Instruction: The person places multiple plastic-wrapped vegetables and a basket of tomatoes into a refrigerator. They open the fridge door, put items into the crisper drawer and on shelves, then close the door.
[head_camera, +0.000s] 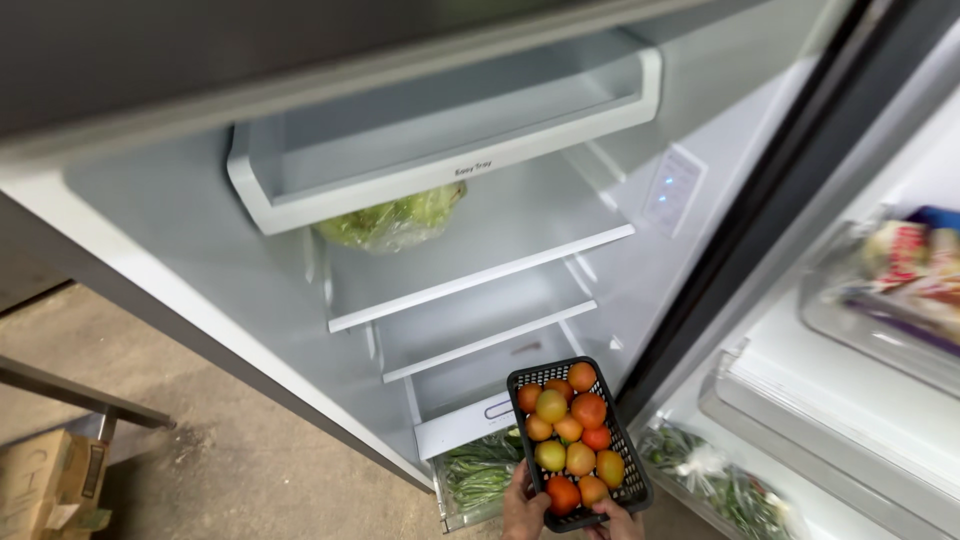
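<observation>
A black perforated plastic basket (625, 470) filled with several red, orange and yellow-green tomatoes (572, 430) is held in front of the open fridge, near its bottom drawer. My left hand (523, 503) grips the basket's near left corner. My right hand (617, 519) grips its near right edge. Only the fingers of both hands show at the lower edge of the view.
The fridge has a white pull-out tray (440, 150) on top, glass shelves (480, 275), and a bagged green cabbage (395, 220). A clear drawer holds green vegetables (480, 475). The open door's bins (870, 330) carry packets and bagged greens (715, 480). A cardboard box (50, 480) lies on the floor at left.
</observation>
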